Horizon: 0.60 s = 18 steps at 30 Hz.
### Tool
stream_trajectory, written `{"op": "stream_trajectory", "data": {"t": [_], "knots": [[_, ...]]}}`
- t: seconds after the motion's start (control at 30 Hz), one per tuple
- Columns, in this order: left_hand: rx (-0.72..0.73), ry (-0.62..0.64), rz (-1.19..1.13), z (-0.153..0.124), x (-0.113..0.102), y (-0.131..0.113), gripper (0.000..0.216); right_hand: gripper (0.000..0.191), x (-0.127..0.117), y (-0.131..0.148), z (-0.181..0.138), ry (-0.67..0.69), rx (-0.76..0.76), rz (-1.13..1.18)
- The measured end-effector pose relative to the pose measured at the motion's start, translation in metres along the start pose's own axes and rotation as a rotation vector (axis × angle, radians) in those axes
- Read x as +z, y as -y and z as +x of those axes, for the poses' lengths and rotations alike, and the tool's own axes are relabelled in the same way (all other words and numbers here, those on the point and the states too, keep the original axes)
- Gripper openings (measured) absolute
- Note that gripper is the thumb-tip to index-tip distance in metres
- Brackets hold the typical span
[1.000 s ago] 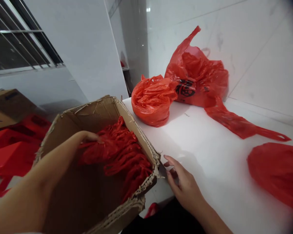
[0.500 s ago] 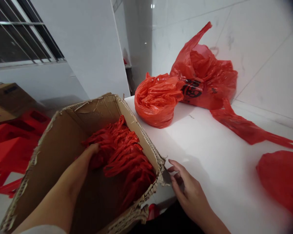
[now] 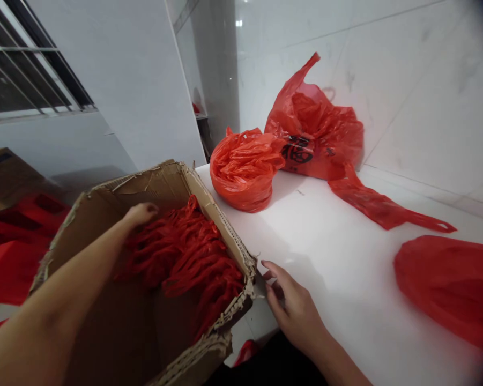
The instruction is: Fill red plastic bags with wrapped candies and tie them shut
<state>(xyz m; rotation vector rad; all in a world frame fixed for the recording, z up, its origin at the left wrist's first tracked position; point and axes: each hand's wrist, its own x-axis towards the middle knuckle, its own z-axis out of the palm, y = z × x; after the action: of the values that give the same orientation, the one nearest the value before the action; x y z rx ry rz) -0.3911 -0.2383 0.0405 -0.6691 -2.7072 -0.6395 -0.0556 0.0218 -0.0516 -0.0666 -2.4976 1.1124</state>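
Note:
Inside a torn cardboard box [image 3: 221, 222], several bundles of red plastic bags [image 3: 180, 241] lie packed against the right side. My left hand [image 3: 142, 213] hovers over the far end of these bags, loosely bent, with nothing visible hanging from it; its fingertips are partly hidden and slightly blurred. My right hand [image 3: 291, 300] is by the near right corner of the box, over the edge of the white table [image 3: 305, 236]. Its thumb and fingers are apart and hold nothing.
A bunched red bag [image 3: 243, 171] and a larger printed red bag [image 3: 321, 142] are on the table by the tiled wall. A flat red bag [image 3: 389, 209] and another red bag [image 3: 446, 289] lie rightward. Red plastic stools [image 3: 8, 262] and a carton [image 3: 12, 179] stand left.
My left hand has come up out of the red bags toward the far side of the box. My right hand stays by the corner. The view has shifted slightly to the right.

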Motion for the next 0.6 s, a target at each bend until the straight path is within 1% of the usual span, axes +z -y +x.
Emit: {"op": "stream_trajectory", "data": {"t": [0.03, 0.07, 0.1, 0.13, 0.17, 0.2, 0.23, 0.27, 0.3, 0.37, 0.4, 0.43, 0.47, 0.5, 0.53, 0.6], "knots": [[-0.023, -0.071, -0.022, 0.016, -0.004, -0.007, 0.023, 0.043, 0.000, 0.000, 0.000, -0.003, 0.003, 0.007], [-0.039, -0.155, -0.052, 0.030, -0.007, -0.020, 0.019, 0.044, 0.001, 0.000, 0.000, -0.010, 0.009, 0.016], [-0.044, -0.245, -0.087, 0.043, -0.010, -0.038, 0.017, 0.044, 0.001, 0.000, 0.000, -0.018, 0.016, 0.026], [-0.014, -0.332, -0.148, 0.052, -0.012, -0.064, 0.018, 0.044, 0.002, 0.000, 0.001, -0.030, 0.021, 0.037], [0.047, -0.402, -0.221, 0.057, -0.014, -0.094, 0.022, 0.045, 0.002, 0.000, 0.001, -0.039, 0.024, 0.047], [0.130, -0.454, -0.302, 0.057, -0.015, -0.129, 0.024, 0.045, 0.002, 0.001, 0.001, -0.047, 0.024, 0.056], [0.317, -0.485, -0.472, 0.051, -0.015, -0.167, 0.024, 0.045, 0.001, 0.001, 0.001, -0.052, 0.025, 0.061], [0.501, -0.500, -0.583, 0.042, -0.013, -0.207, 0.023, 0.046, 0.001, 0.001, 0.001, -0.053, 0.026, 0.064], [0.673, -0.430, -0.612, 0.031, -0.009, -0.246, 0.022, 0.046, 0.000, 0.002, 0.001, -0.051, 0.029, 0.066], [0.995, -0.160, -0.535, 0.010, 0.009, -0.318, 0.021, 0.048, -0.002, 0.002, 0.001, -0.043, 0.037, 0.072], [1.111, -0.032, -0.478, 0.003, 0.024, -0.351, 0.021, 0.049, -0.003, 0.003, 0.001, -0.043, 0.039, 0.078], [1.163, 0.083, -0.407, -0.001, 0.043, -0.380, 0.024, 0.050, -0.005, 0.003, 0.001, -0.044, 0.042, 0.088], [1.170, 0.191, -0.320, -0.001, 0.065, -0.406, 0.027, 0.050, -0.006, 0.002, 0.002, -0.051, 0.044, 0.100], [1.141, 0.278, -0.233, 0.002, 0.089, -0.429, 0.032, 0.050, -0.007, 0.002, 0.002, -0.064, 0.047, 0.111], [1.117, 0.314, -0.197, 0.007, 0.113, -0.449, 0.035, 0.050, -0.007, 0.002, 0.002, -0.073, 0.048, 0.120], [1.074, 0.354, -0.150, 0.019, 0.158, -0.482, 0.037, 0.048, -0.008, 0.001, 0.002, -0.066, 0.061, 0.111]]}}
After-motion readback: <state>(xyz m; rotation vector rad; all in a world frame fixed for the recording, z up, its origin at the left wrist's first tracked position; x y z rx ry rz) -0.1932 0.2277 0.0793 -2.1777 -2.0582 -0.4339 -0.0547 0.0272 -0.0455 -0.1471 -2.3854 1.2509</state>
